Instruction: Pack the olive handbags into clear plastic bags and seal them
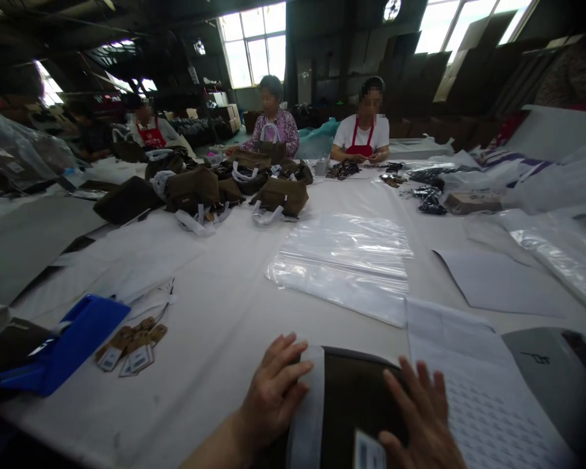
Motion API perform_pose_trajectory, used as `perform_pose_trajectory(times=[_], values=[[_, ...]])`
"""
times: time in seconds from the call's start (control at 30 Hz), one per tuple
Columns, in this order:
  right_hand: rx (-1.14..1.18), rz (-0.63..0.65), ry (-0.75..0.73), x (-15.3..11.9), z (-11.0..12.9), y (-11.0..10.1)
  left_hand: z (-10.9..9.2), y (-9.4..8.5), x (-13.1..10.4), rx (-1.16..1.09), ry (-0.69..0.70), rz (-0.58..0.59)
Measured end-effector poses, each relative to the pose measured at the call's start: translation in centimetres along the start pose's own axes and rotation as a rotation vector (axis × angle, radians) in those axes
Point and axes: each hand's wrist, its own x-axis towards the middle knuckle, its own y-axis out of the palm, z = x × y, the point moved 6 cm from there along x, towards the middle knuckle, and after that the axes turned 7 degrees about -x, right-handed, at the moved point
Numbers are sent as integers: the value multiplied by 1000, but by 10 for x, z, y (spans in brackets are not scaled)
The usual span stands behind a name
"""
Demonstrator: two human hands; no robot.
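Observation:
In front of me at the table's near edge lies a dark olive-brown bag (354, 391), its lower part cut off by the frame. A whitish strip (310, 407), perhaps a wrapped handle, runs along its left side. My left hand (276, 387) rests at that strip with its fingers stretched out. Over the bag's right side my right hand (422, 410) is spread, fingers apart. Close to the right thumb is a white tag with a barcode-like print (368, 449). Neither hand grips anything that I can see.
Clear plastic bags (344, 264) lie ahead, beside printed paper sheets (488, 391). Brown hang tags (134, 345) and a blue plastic tool (66, 345) are at left. Several olive bags (193, 189) are piled farther back. Co-workers (364, 130) sit across the white table (215, 286).

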Motion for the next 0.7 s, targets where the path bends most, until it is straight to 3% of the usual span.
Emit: perform_pose_trajectory(times=[0.07, 0.17, 0.3, 0.43, 0.5, 0.6, 0.7], values=[[75, -107, 212, 17, -45, -5, 37, -22, 27, -44, -99, -156], [175, -41, 427, 47, -106, 36, 100, -12, 78, -26, -261, -103], [188, 239, 210, 86, -135, 133, 166, 38, 151, 47, -272, 97], [-37, 317, 73, 91, -151, 201, 220, 85, 211, 150, -282, 245], [-139, 300, 19, 86, -155, 216, 244, 106, 238, 204, -284, 310], [-243, 209, -61, 82, -154, 218, 274, 135, 270, 289, -310, 393], [-288, 166, -91, 82, -151, 215, 286, 154, 286, 349, -323, 467]])
